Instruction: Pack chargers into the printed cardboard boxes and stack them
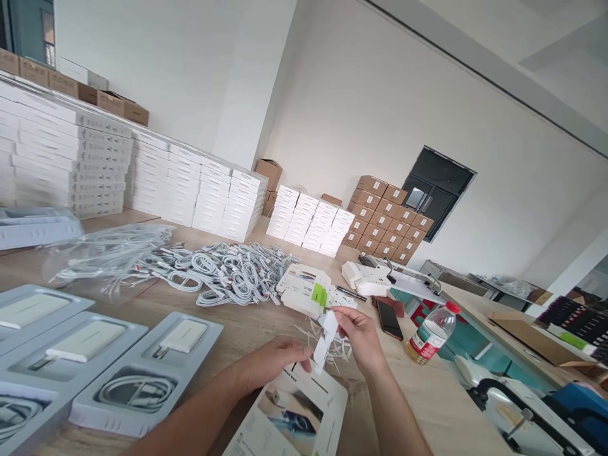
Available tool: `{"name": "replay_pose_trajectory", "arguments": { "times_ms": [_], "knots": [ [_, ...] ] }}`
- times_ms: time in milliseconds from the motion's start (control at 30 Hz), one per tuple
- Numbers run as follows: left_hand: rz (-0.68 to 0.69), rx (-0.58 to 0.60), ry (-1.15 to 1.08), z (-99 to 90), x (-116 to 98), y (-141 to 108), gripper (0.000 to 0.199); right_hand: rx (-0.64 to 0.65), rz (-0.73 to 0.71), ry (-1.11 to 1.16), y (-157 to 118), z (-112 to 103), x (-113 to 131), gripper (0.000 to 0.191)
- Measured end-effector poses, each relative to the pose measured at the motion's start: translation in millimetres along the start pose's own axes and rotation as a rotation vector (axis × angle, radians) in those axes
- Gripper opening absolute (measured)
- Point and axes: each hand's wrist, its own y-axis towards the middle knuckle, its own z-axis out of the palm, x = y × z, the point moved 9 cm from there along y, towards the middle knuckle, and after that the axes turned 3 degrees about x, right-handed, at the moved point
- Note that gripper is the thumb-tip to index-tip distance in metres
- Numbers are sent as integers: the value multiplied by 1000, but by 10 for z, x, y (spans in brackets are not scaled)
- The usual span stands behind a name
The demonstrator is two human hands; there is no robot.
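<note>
A flat printed card sleeve [332,405] with a picture of a charger and phone lies before me at the bottom centre. My left hand [285,360] pinches its top edge between thumb and fingers. My right hand [354,326] grips the upper end of a small white paper piece [323,342], whose lower end touches the top of the sleeve beside my left fingertips. Thin white paper strips [341,349] lie on the table just behind. Another printed card piece with a green patch [304,288] rests beyond my hands.
Blue-grey trays [198,354] with white chargers and coiled cables stand at the left. A pile of cables [242,272] lies behind them, backed by white box stacks [185,183]. To the right are a phone [389,318], a red-capped bottle [431,334] and a pen [351,293].
</note>
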Motion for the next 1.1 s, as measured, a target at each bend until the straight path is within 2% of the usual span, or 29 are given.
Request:
{"name": "replay_pose_trajectory", "arguments": {
  "times_ms": [67,133,300,500,633,733,1000,1100],
  "knots": [
    [5,76,-114,72,-10,-5,45,86,23,183,-179,257,-17,39],
    [5,112,-159,107,-11,7,41,130,46,251,-293,389,-37,33],
    [1,176,16,160,17,57,28,81,79,283,-315,330,-105,30],
    [-12,224,33,196,67,69,24,89,61,338,-310,333,-65,36],
    [-31,153,65,136,73,67,21,225,160,370,-379,472,-87,53],
    [-56,120,75,111,64,58,23,326,187,364,-422,549,-84,56],
    [-43,212,0,213,36,77,31,328,174,285,-422,489,-24,57],
    [-31,234,75,212,53,53,29,269,203,175,-370,268,-97,56]
  ]
}}
